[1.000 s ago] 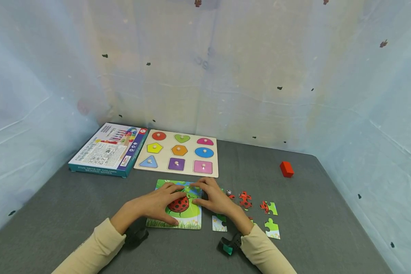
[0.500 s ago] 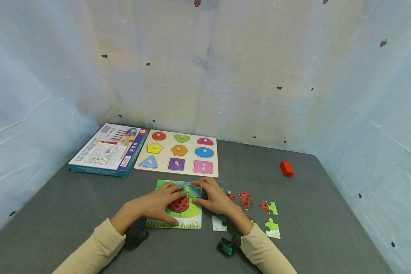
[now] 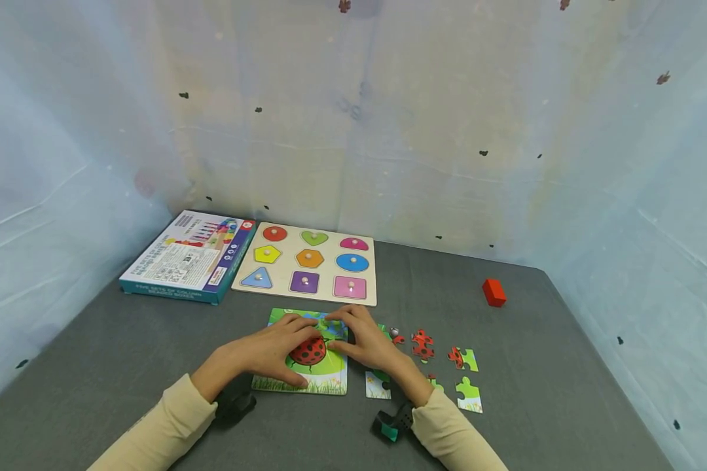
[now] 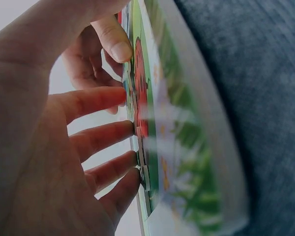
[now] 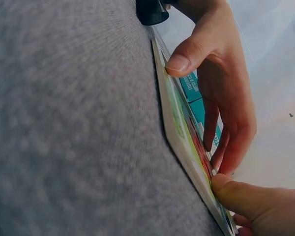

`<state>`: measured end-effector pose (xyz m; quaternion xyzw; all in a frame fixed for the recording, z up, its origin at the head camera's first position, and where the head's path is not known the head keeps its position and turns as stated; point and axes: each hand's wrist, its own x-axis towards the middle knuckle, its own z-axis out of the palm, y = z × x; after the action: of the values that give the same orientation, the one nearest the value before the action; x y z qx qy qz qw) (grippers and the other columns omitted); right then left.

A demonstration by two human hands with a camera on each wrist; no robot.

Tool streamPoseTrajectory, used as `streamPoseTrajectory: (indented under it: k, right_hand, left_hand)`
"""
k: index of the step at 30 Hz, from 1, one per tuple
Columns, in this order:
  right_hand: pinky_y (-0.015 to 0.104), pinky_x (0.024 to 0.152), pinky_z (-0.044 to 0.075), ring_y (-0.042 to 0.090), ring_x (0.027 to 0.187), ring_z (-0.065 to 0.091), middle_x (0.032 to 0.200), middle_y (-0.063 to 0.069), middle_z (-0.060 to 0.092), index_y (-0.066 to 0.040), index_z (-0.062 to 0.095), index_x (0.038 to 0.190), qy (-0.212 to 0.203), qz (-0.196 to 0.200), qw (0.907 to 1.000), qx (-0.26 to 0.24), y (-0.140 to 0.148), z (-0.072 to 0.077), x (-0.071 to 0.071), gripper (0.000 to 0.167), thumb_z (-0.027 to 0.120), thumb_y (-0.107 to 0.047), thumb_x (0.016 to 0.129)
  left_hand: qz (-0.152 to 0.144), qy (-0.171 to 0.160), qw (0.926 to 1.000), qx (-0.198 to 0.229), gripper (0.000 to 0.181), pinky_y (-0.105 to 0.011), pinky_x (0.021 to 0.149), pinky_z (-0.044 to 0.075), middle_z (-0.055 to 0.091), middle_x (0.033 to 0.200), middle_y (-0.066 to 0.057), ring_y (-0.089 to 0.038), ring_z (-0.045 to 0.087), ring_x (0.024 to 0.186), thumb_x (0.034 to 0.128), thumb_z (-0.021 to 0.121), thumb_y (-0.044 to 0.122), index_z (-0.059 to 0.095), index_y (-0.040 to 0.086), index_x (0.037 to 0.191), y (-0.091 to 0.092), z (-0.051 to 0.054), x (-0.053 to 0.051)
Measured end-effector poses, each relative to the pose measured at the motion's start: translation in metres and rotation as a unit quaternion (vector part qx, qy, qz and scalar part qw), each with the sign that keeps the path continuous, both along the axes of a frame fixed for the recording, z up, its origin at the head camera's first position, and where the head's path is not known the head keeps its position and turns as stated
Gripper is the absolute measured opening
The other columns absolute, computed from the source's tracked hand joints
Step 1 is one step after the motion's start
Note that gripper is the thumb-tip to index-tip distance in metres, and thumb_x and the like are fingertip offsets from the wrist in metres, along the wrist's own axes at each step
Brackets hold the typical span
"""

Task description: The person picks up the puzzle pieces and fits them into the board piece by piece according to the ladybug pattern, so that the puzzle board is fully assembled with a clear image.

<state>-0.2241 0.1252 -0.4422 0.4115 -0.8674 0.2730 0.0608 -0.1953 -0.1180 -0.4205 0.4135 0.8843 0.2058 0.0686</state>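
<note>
A ladybug jigsaw puzzle in a flat tray (image 3: pixel 330 386) lies before me in the head view. My left hand (image 3: pixel 271 350) rests over its left side with fingers spread; in the left wrist view, the fingertips (image 4: pixel 130 129) touch the pieces and the thumb is apart from them. At the upper right of the puzzle, my right hand (image 3: pixel 368 340) has its thumb and bent fingers around a blue-green jigsaw piece (image 3: pixel 337 331) at tray level. In the right wrist view, the right thumb (image 5: pixel 223 182) touches the puzzle's surface near its edge. The right hand partly hides that piece.
Loose jigsaw pieces lie right of the tray, including a red one (image 3: pixel 423 345) and a green-and-white one (image 3: pixel 469 394). Behind are a wooden shape board (image 3: pixel 283 261) and a flat box (image 3: pixel 182 258). A red block (image 3: pixel 494 292) stands far right.
The right thumb and fingers have shifted very slightly left over the puzzle. The left hand, tray and loose pieces stay in place; the head view has tilted slightly.
</note>
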Motion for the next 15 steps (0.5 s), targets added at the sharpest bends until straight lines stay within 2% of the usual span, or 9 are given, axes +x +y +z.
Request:
streamPoseTrajectory:
  k: [5, 15]
  right_hand:
    - [0.04, 0.093, 0.04, 0.021, 0.113, 0.043, 0.121, 0.007, 0.051, -0.008, 0.058, 0.118, -0.001, 0.002, 1.0, -0.004, -0.0023, 0.0005, 0.0002, 0.039, 0.07, -0.024, 0.085]
    - [0.04, 0.096, 0.039, 0.022, 0.114, 0.044, 0.119, 0.008, 0.054, -0.006, 0.063, 0.113, 0.007, 0.011, 0.9999, -0.001, -0.0023, -0.0005, -0.002, 0.034, 0.07, -0.024, 0.084]
  left_hand:
    - [-0.007, 0.003, 0.9999, -0.008, 0.083, -0.053, 0.094, 0.04, 0.035, 0.143, -0.011, -0.034, 0.03, 0.13, 0.0753, 0.069, 0.056, 0.04, 0.015, 0.142, -0.0004, 0.0002, 0.0003]
    - [-0.008, 0.009, 0.9997, -0.019, 0.083, -0.052, 0.093, 0.04, 0.035, 0.143, -0.011, -0.033, 0.03, 0.129, 0.0752, 0.068, 0.058, 0.042, 0.014, 0.141, -0.0011, 0.0008, 0.0002]
